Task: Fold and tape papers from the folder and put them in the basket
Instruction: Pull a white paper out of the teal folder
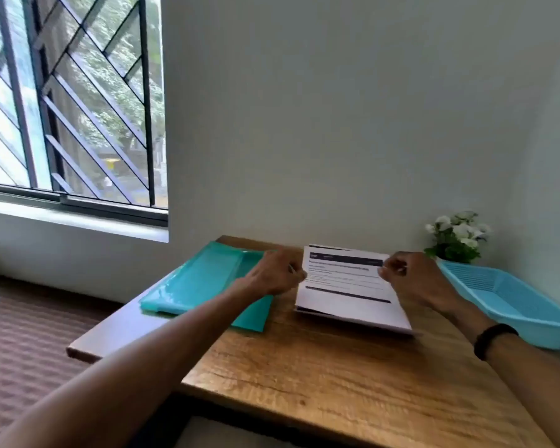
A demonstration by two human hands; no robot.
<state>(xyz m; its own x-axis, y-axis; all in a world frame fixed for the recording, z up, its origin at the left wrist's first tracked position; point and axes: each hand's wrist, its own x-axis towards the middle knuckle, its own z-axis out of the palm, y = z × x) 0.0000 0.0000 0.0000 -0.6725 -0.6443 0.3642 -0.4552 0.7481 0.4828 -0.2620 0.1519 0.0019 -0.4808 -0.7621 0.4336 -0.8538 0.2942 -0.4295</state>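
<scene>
Centrally on the wooden table (pixel 320 376), both hands pinch a printed paper (pixel 343 286): left hand (pixel 272 273) at its left edge, right hand (pixel 411 276) at its right. A teal folder (pixel 194 282) lies left of it, and a blue basket (pixel 511 302) sits at the right edge.

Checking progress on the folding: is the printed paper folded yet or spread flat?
Mid-fold. The paper is doubled over, top layer lifted above the lower; left hand and right hand pinch its far edge.

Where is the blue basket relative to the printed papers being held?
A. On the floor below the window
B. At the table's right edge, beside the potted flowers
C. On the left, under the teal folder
B: the blue basket lies at the table's right edge, next to the potted flowers, right of the printed papers.
</scene>
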